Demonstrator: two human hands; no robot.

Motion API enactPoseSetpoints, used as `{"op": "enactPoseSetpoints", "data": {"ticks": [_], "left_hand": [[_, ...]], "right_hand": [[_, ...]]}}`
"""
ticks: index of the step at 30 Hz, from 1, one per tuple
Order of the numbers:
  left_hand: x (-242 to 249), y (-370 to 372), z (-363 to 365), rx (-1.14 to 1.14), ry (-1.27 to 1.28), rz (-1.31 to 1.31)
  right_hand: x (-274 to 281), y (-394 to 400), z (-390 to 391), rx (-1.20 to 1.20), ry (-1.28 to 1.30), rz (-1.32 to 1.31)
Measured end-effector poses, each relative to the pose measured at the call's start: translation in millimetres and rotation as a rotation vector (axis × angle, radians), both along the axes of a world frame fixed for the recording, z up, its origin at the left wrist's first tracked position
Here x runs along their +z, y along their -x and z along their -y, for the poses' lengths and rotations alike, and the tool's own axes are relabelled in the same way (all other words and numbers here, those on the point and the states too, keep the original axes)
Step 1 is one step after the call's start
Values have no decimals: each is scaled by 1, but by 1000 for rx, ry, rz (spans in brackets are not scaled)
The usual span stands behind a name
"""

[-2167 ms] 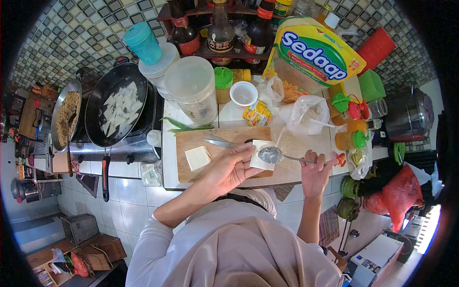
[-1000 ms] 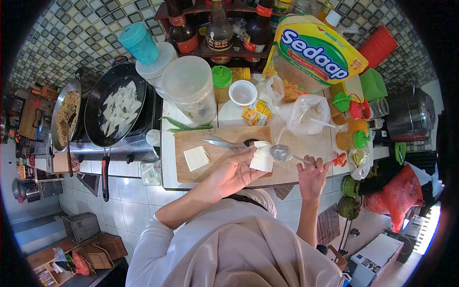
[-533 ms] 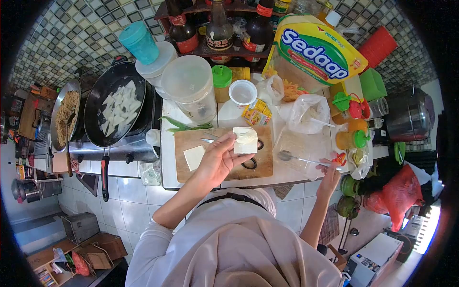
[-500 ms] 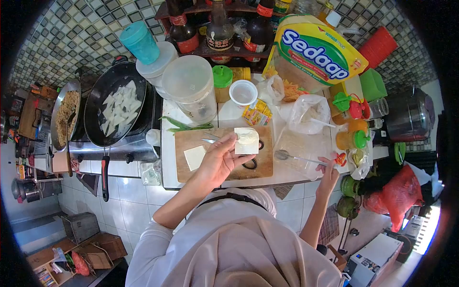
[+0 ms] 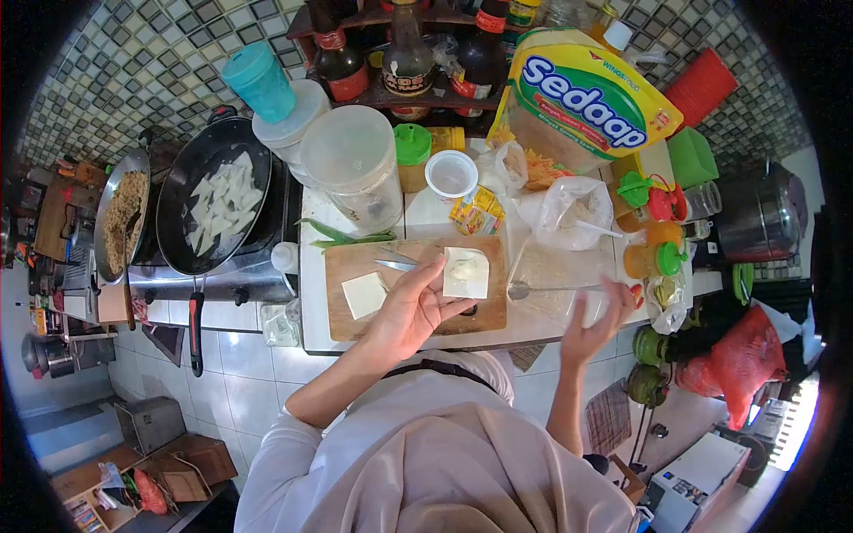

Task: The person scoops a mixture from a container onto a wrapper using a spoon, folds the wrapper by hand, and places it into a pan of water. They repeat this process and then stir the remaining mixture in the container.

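My left hand (image 5: 416,305) holds a white square wrapper (image 5: 466,274) with a pale, creamy dab on its middle, over the wooden cutting board (image 5: 342,258). Another stack of white squares (image 5: 363,295) lies on the board's left part. Beside it, a metal blade (image 5: 394,264) shows partly behind my hand. My right hand (image 5: 600,322) is raised at the right with its fingers apart and somewhat blurred, holding nothing. Just behind it a spoon (image 5: 522,289) lies across a clear plastic sheet or lid (image 5: 560,266), its handle running toward the hand.
A black pan (image 5: 222,200) of white pieces and a pan of brown crumbly food (image 5: 124,209) sit on the stove at left. Tall plastic containers (image 5: 351,160), a white cup (image 5: 451,174), a bag (image 5: 576,213) and lidded jars (image 5: 656,259) stand around the board.
My right hand has let go of the spoon, which now lies down, and has opened. My left hand has shifted slightly right and down with the wrapper.
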State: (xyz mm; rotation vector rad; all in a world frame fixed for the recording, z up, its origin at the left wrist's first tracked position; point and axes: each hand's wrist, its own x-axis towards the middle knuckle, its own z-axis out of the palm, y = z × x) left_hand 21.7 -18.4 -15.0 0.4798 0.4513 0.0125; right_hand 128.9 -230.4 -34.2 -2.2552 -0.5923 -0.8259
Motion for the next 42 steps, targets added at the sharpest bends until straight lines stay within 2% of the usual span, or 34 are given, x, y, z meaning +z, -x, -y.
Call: {"op": "enactPoseSetpoints", "data": {"ticks": [2, 3, 5, 8, 19, 27, 31, 34, 36, 42], "left_hand": [[1, 0, 1, -34, 43, 20], [1, 1, 1, -59, 86, 40], [3, 4, 3, -54, 114, 55], [2, 6, 5, -59, 140, 72], [-7, 7, 17, -54, 168, 92], [-7, 7, 23, -59, -164, 106], [-8, 7, 21, -53, -184, 125], [-5, 7, 17, -72, -52, 165], [-4, 6, 15, -77, 172, 133], [-2, 7, 16, -48, 213, 40]], "right_hand": [[1, 15, -15, 239, -35, -117], [4, 17, -21, 239, -39, -117], [12, 18, -33, 533, 217, 96], [14, 17, -43, 583, 196, 135], [15, 18, -42, 594, 159, 77], [14, 24, -48, 595, 83, 9], [12, 27, -51, 592, 33, -7], [12, 23, -48, 605, 43, 1], [14, 17, -44, 619, 60, 9], [16, 5, -38, 642, 96, -23]]}}
